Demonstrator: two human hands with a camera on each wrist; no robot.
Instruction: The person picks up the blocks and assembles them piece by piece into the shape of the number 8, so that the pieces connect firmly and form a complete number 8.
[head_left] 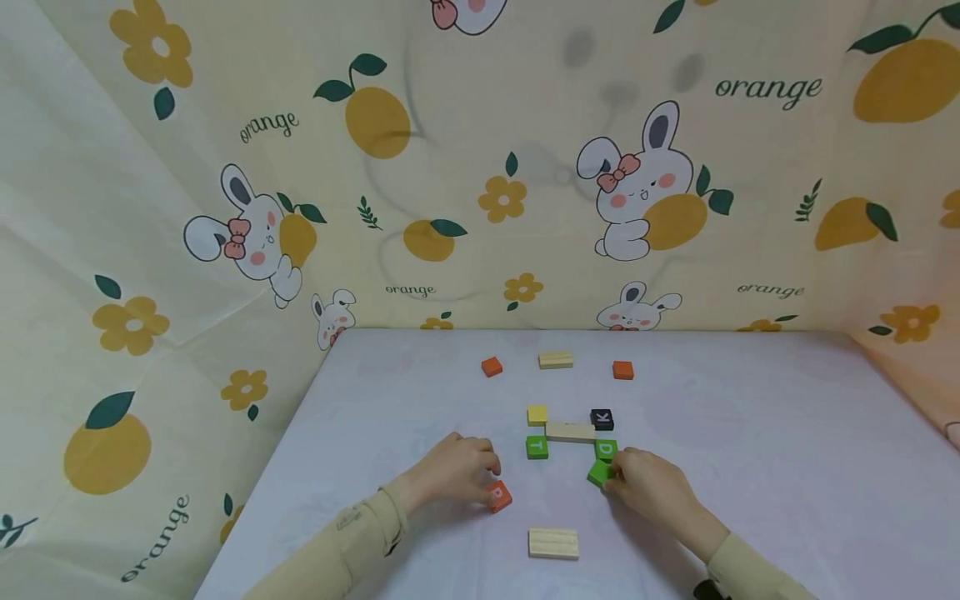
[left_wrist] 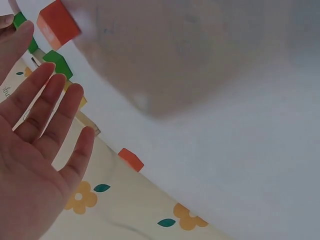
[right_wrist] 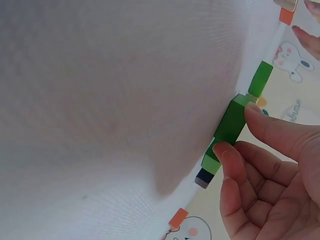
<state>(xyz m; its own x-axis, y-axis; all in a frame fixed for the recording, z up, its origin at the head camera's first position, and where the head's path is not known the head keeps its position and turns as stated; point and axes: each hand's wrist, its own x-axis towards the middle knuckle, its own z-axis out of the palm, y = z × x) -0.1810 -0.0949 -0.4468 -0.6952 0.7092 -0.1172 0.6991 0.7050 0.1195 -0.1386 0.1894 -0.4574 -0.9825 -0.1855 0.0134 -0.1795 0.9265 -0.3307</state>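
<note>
In the head view, my left hand (head_left: pixel 459 471) is beside a red-orange block (head_left: pixel 500 497) with a white mark, its thumb close to the block's near side. The left wrist view has the fingers (left_wrist: pixel 54 90) spread and relaxed, apart from that block. My right hand (head_left: pixel 654 487) pinches a green block (head_left: pixel 599 473) between thumb and forefinger. This block sits tilted against a green block marked D (head_left: pixel 606 450). Beyond the D lies a black block marked K (head_left: pixel 602 418). A thin wooden plank (head_left: pixel 570 432) stretches left from there towards a yellow block (head_left: pixel 537 415) and a green T block (head_left: pixel 537 447).
Nearest me on the white table (head_left: pixel 750 467) lies a pale wooden piece (head_left: pixel 553 543) with grooves. Along the back are an orange block (head_left: pixel 492 367), another wooden piece (head_left: pixel 556 360) and a second orange block (head_left: pixel 623 370). A printed cloth (head_left: pixel 480 242) hangs behind the table.
</note>
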